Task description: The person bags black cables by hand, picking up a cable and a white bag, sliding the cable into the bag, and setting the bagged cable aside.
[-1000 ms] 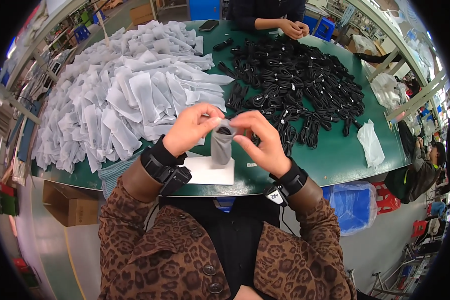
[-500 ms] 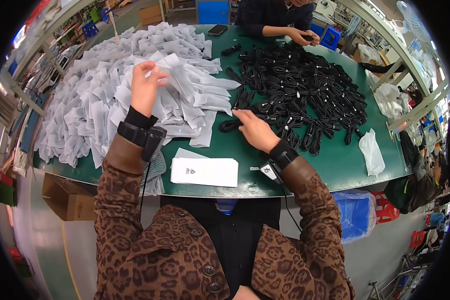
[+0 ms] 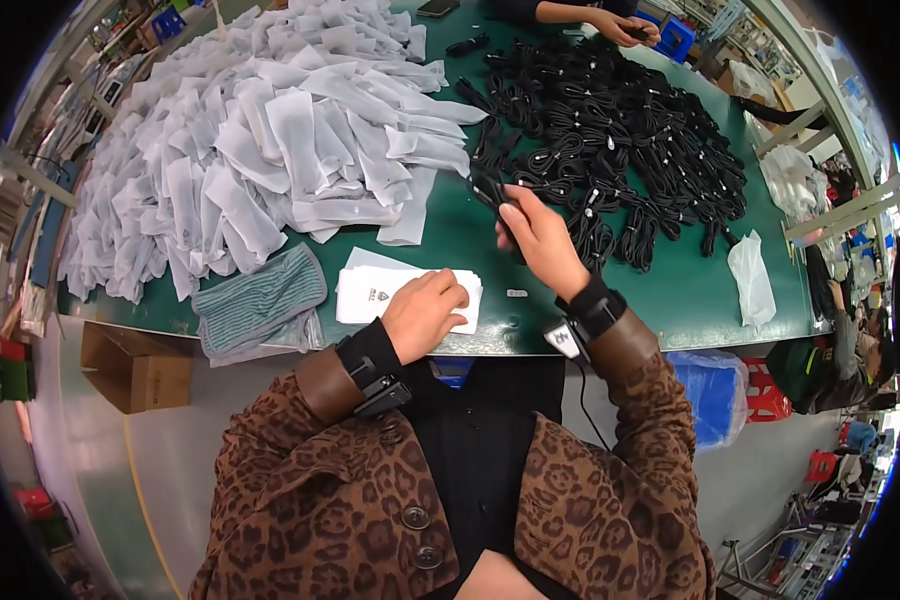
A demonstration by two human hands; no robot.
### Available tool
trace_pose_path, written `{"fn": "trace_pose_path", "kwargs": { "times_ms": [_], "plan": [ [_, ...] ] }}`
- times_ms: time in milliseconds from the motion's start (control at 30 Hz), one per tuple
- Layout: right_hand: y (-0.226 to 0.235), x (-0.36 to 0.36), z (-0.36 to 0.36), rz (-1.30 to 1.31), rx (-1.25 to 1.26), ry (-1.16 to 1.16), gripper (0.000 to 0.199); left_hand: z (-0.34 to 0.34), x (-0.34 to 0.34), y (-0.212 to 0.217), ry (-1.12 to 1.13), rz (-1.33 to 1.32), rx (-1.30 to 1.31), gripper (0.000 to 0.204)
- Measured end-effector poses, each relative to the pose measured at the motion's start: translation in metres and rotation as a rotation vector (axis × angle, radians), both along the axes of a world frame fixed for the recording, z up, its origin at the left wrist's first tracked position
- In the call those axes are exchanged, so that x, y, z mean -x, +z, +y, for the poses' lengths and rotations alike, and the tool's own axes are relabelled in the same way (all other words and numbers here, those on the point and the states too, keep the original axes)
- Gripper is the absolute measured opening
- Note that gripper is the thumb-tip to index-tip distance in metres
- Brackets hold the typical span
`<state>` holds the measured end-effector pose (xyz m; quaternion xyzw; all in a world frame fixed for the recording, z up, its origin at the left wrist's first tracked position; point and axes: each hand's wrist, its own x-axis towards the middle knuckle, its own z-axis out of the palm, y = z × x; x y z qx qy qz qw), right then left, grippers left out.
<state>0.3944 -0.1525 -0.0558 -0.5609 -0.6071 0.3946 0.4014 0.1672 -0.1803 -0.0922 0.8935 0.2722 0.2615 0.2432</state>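
Observation:
My left hand (image 3: 425,312) rests with bent, slightly parted fingers on the right part of a stack of flat white printed bags (image 3: 360,292) near the front edge of the table; no bag is visibly lifted. In my right hand (image 3: 542,240) is a coiled black cable (image 3: 490,190), held between thumb and fingers just above the table. It is at the left edge of a big heap of black coiled cables (image 3: 610,150). Left of my hands spreads a large pile of filled whitish translucent bags (image 3: 260,140).
A folded striped green-grey cloth (image 3: 260,300) lies at the front edge of the green table (image 3: 610,310). A white plastic bag (image 3: 751,278) is at the right. Across the table, a co-worker's hands (image 3: 625,28) hold something dark. A cardboard box (image 3: 140,375) and blue bin (image 3: 707,395) stand below.
My left hand has moved from above the pile of filled bags down to the white stack. My right hand has picked up a coiled black cable. The view has tilted down.

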Motion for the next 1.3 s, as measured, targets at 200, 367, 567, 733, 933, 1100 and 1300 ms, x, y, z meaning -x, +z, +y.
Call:
{"fn": "trace_pose_path", "kwargs": {
  "times_ms": [200,367,567,733,933,1100,1300],
  "plan": [
    [-0.013,-0.005,-0.066,0.071,0.020,-0.028,0.044,-0.003,-0.011,-0.003,0.064,-0.007,-0.085,0.012],
    [-0.052,-0.005,-0.091,-0.113,-0.260,-0.036,0.049,-0.005,-0.016,-0.012,0.051,0.058,-0.066,0.016],
    [-0.047,0.007,-0.100,-0.262,-0.374,-0.087,0.051,-0.007,-0.009,-0.007,0.067,0.037,-0.005,0.012],
    [-0.049,-0.002,-0.101,-0.293,-0.397,-0.091,0.051,0.003,-0.015,-0.021,0.114,0.032,0.006,0.013],
    [-0.053,-0.002,-0.102,-0.266,-0.380,-0.110,0.051,-0.009,-0.023,-0.004,0.126,0.048,0.026,0.015],
    [-0.050,0.005,-0.106,-0.248,-0.356,-0.136,0.051,-0.006,-0.010,-0.008,0.107,0.031,0.118,0.016],
    [-0.043,0.002,-0.105,-0.332,-0.470,-0.147,0.055,-0.001,-0.008,-0.007,0.133,-0.058,0.076,0.007]
  ]
}}
